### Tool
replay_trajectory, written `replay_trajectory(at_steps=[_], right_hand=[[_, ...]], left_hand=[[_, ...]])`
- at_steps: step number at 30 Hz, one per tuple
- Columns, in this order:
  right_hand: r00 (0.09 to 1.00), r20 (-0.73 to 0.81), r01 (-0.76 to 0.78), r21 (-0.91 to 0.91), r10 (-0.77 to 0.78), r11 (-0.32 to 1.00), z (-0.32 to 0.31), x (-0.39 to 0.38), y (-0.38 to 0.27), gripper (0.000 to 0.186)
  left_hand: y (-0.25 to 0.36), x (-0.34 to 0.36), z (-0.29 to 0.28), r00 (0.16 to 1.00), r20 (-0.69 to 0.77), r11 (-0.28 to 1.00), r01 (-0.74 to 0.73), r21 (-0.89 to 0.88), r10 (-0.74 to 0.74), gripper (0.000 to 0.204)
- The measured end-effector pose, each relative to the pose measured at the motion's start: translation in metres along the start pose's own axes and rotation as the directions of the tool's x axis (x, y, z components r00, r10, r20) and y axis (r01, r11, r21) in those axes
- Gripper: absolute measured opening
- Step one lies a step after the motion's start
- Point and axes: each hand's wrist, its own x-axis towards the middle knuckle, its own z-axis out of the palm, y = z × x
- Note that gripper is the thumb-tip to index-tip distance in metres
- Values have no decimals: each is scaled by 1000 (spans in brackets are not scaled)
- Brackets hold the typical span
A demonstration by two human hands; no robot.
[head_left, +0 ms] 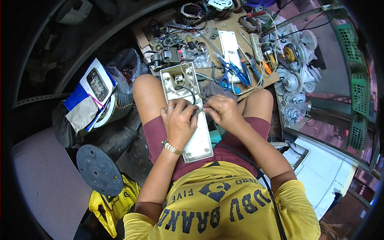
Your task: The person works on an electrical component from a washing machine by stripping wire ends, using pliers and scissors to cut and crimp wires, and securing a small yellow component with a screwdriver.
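A long white housing (201,141) lies lengthwise across my lap, with a small fitting (179,79) and wires inside its far end. From there a dark cable (189,90) curves back toward my fingers. Over the housing's middle, my left hand (180,117) is closed, pinching the cable near its end. My right hand (223,112) meets it from the other side, thumb and forefinger pressed together on what looks like the same thin wire end. The fingers mostly hide that tiny spot.
Ahead stands a cluttered wooden workbench (262,83) with blue-handled scissors (232,71), screwdrivers (243,64), a power strip (256,47) and a motor part (170,56). White plastic parts (291,82) are heaped at right. A round grey plate (99,170) and papers (96,86) are at left.
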Motion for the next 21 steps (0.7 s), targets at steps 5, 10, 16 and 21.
replay_trajectory(at_steps=[5, 10, 16, 21], right_hand=[[996, 71, 60, -95, -53, 994, -1, 7, -12, 14], [991, 45, 133, -92, -129, 987, -2, 14, -1, 16], [868, -442, -418, -407, 226, 812, -33, 1, 165, 47], [866, -369, -500, -606, 339, 619, 3, 13, 175, 55]], left_hand=[[-3, 0, 3, 1000, 1, 1000, 11, -7, -11, 10], [-6, -2, 0, 995, 5, 993, 103, -57, -103, 13], [12, 11, 1, 978, -39, 977, 200, -70, -203, 12], [6, 3, 1, 971, -81, 974, 221, -48, -225, 13]])
